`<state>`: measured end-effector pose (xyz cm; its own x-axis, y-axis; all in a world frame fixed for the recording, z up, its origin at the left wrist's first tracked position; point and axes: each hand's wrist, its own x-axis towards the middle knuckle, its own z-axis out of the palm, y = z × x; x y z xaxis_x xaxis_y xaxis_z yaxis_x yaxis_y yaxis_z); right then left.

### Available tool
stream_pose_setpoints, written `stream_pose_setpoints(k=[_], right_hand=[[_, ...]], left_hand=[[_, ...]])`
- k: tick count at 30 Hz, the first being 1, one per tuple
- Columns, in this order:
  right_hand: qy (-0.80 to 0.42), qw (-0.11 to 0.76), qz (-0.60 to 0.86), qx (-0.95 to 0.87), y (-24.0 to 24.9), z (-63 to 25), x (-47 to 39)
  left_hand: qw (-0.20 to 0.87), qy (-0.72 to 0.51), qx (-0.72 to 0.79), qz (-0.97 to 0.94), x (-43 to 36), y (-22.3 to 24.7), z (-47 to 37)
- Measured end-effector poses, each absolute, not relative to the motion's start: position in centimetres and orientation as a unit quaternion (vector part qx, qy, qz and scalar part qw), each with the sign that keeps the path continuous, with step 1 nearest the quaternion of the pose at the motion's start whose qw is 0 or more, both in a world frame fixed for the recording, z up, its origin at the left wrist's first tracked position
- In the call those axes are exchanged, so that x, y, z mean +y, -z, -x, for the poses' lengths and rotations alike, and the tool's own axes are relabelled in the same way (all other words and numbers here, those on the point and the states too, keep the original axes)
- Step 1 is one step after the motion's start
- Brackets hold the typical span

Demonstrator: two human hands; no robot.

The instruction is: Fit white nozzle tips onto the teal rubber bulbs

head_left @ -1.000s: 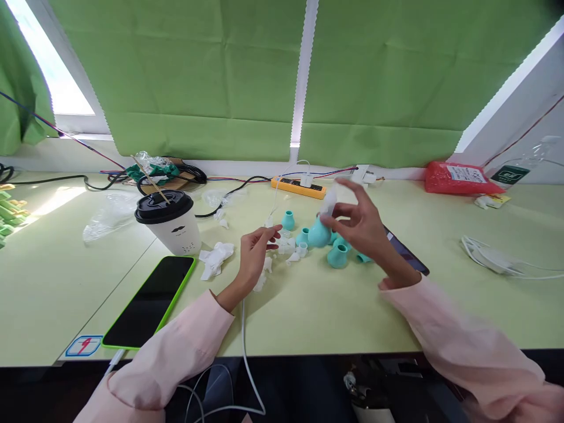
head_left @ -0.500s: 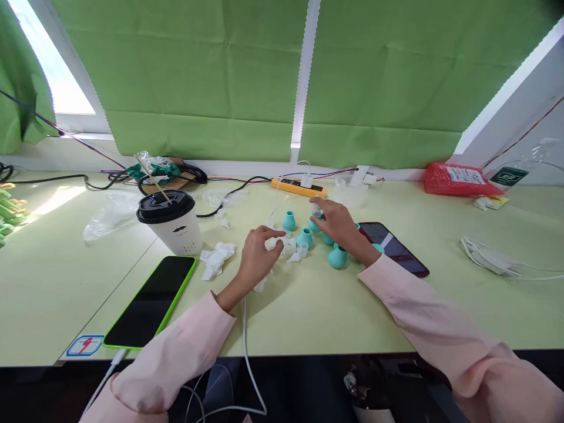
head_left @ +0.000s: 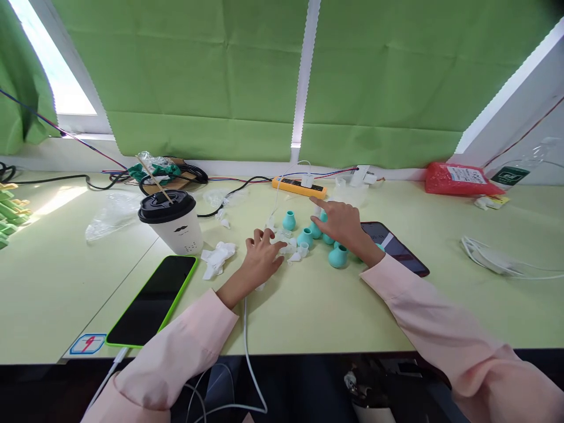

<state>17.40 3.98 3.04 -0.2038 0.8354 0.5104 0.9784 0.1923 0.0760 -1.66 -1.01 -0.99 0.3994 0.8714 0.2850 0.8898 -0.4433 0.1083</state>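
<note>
Several small teal vase-shaped pieces stand on the table, among them one at the back (head_left: 289, 221), one in the middle (head_left: 305, 237) and one nearer the front (head_left: 338, 257). My left hand (head_left: 261, 258) is open, its fingers spread at the left edge of a group of small translucent white pieces (head_left: 302, 250). Over the teal pieces at the right is my right hand (head_left: 342, 225), index finger stretched forward and thumb apart from it. Nothing shows in its grip. Its palm hides some teal pieces partly.
A lidded paper cup (head_left: 175, 226), a green-edged phone (head_left: 152, 301) and crumpled tissue (head_left: 218, 258) are at the left. Behind lies an orange power strip (head_left: 299, 187). A dark phone (head_left: 399, 249), red package (head_left: 460, 180) and white mask (head_left: 489, 257) are at the right.
My left hand's fingers have spread from a near pinch. My right hand has shifted slightly right, with its index finger straighter, and another teal piece shows beside it.
</note>
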Motion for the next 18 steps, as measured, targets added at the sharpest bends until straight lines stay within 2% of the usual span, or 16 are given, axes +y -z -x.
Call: stream_pose_setpoints(k=[3,5,9,12,18], right_hand=[[0.238,0.229,0.569,-0.754,-3.5,-16.9,2.6],[0.257,0.251,0.485,-0.797,-3.5,-16.4,1.4],[0.244,0.141,0.323,-0.903,-2.3,-15.2,-0.5],[0.227,0.061,0.307,-0.922,-0.9,-14.4,-1.1],[0.212,0.034,0.345,-0.914,1.2,-13.3,-0.9]], left_hand=[[0.036,0.159,-0.539,0.827,-0.7,0.4,2.1],[0.022,0.165,-0.549,0.819,-0.4,-0.5,2.8],[-0.034,0.173,-0.531,0.829,0.2,-2.0,4.2],[-0.055,0.159,-0.496,0.852,0.2,-2.1,4.6],[-0.04,0.103,-0.459,0.882,0.0,-1.6,4.7]])
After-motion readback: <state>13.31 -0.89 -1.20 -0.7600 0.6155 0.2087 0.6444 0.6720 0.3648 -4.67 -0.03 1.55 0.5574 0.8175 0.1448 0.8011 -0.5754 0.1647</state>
